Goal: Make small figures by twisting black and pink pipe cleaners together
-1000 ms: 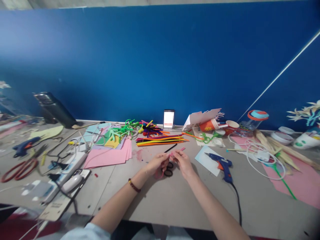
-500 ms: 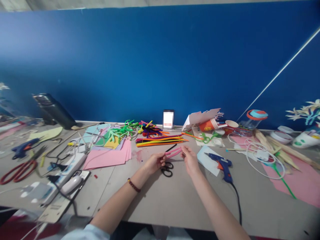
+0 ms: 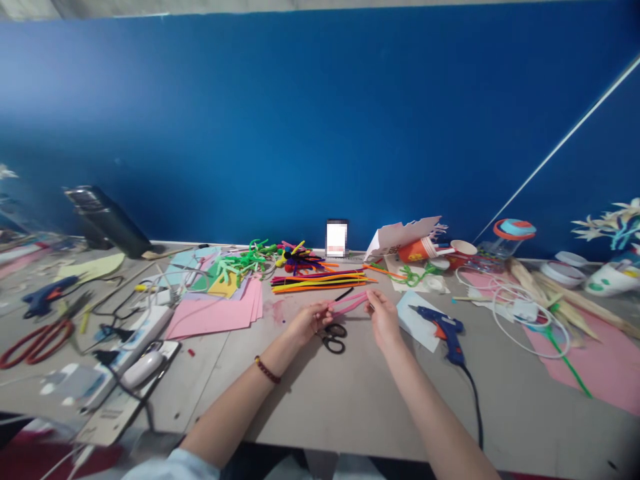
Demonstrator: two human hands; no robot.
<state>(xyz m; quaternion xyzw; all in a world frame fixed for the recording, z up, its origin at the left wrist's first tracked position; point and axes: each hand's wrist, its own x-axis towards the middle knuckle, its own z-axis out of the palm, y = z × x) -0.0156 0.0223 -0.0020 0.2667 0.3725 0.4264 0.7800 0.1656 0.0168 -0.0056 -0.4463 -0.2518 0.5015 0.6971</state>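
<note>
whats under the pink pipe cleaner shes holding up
Black-handled scissors lie on the table below the pink pipe cleaner; their blades are hidden behind it and the hands.

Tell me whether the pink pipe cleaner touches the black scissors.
Apart. The head view shows the pink pipe cleaner held up between both hands, with bare table between it and the black scissors.

dark beaded bracelet [image 3: 268, 371], pale blue sleeve [image 3: 173, 465]

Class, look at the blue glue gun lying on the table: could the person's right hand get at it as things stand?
Probably yes. The glue gun lies just beside the right hand, with bare table between. But that hand and the left hand are holding a pink pipe cleaner, so it isn't free.
</note>
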